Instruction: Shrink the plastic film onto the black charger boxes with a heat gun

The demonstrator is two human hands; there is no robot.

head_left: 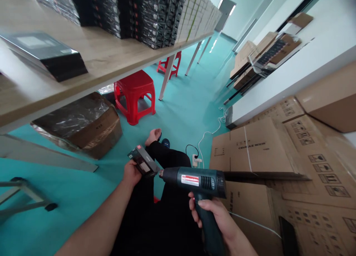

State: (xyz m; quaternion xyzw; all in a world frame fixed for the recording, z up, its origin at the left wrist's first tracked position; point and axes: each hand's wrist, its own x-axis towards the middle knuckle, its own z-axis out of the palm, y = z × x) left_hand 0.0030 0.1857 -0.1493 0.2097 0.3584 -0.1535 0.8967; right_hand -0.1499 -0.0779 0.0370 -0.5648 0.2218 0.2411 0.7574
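Right hand (pixel 214 211): fingers wrapped round the grip of a heat gun (pixel 207 182), nozzle pointing left. Left hand (pixel 132 173): fingers gripping a small box (pixel 143 161) by its near left edge, tilted, above the legs. Nozzle is right by the box's corner; can't tell if touching.

Progress, my read: this box is mid-job. Can't tell if the gun is blowing or how much of the box is done.

Floor: power strip (pixel 195 160) and white cord (pixel 204 137) just beyond the knee, a likely snag. Cartons (pixel 250 146) crowd the right side, so probably little elbow room there. Left, a carton with clear film (pixel 105 135) sits under the desk (pixel 111 57), red stool (pixel 135 95) beyond.

Desk: one flat box (pixel 41 50) near, dark stacks (pixel 151 19) further along, shiny like film. Finished or waiting, can't tell. Far end: grey door (pixel 225 13).
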